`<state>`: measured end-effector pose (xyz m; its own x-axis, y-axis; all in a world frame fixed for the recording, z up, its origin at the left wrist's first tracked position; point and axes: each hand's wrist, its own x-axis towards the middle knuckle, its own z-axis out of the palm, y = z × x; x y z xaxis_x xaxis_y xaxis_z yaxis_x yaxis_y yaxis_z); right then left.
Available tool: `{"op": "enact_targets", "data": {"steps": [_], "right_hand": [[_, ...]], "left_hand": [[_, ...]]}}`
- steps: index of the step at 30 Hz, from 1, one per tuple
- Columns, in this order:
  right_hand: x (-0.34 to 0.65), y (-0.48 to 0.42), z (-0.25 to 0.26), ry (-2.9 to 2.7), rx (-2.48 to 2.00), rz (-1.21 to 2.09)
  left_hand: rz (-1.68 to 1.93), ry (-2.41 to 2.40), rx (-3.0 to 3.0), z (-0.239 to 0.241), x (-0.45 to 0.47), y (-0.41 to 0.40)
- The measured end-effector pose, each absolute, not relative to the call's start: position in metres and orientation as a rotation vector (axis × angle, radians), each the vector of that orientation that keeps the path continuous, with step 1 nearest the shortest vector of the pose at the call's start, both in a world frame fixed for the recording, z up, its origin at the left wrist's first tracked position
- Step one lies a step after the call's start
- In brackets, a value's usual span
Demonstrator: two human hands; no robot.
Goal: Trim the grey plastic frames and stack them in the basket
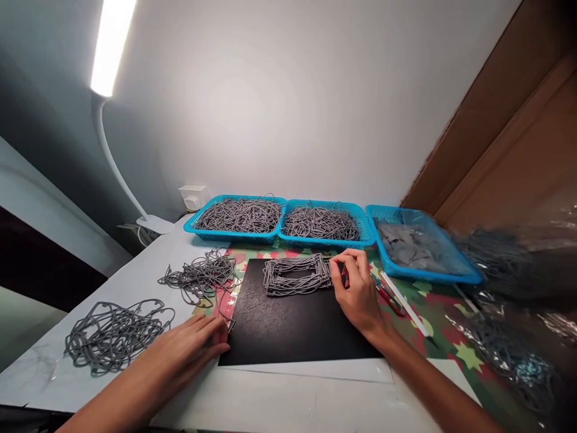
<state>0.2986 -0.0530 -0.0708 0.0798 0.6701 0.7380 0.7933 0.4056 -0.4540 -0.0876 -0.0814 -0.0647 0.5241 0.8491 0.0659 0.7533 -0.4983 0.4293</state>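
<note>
A black mat point(293, 325) lies in front of me on the table. On its far part sits a neat rectangular stack of grey cord loops point(295, 275). My right hand point(358, 291) rests at the stack's right end, fingers curled and pinched against the loops. My left hand point(196, 343) lies flat at the mat's near left corner, fingers stretched out and together, fingertips touching a thin grey loop point(228, 319) at the mat's edge.
Two loose piles of grey loops point(115, 334) point(202, 276) lie to the left. Three blue baskets stand at the back: two with loops point(238, 215) point(321, 222), one with grey pieces point(417, 246). A red-handled tool point(390, 297) and white strip lie right. A desk lamp point(110, 48) stands left.
</note>
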Motion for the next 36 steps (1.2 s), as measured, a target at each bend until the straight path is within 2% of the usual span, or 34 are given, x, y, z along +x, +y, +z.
{"op": "enact_targets", "data": {"steps": [4,14,21,29,36], "right_hand": [[0.299,-0.056,-0.068,-1.657,-1.293,-0.160],[0.293,-0.064,-0.066,-1.778,-1.170,-0.134],[0.290,-0.069,-0.065,-1.833,-1.106,-0.107],[0.275,-0.082,-0.061,-2.189,-0.719,-0.095],[0.267,-0.088,-0.065,-2.283,-0.604,-0.053]], "left_hand": [[0.317,1.540,2.279,-0.049,-0.088,-0.089],[0.331,1.519,2.305,-0.041,-0.084,-0.091],[0.644,1.522,2.227,-0.047,-0.082,-0.099],[0.759,1.102,2.176,-0.039,-0.013,-0.102],[0.871,0.694,2.269,-0.034,0.039,-0.104]]}}
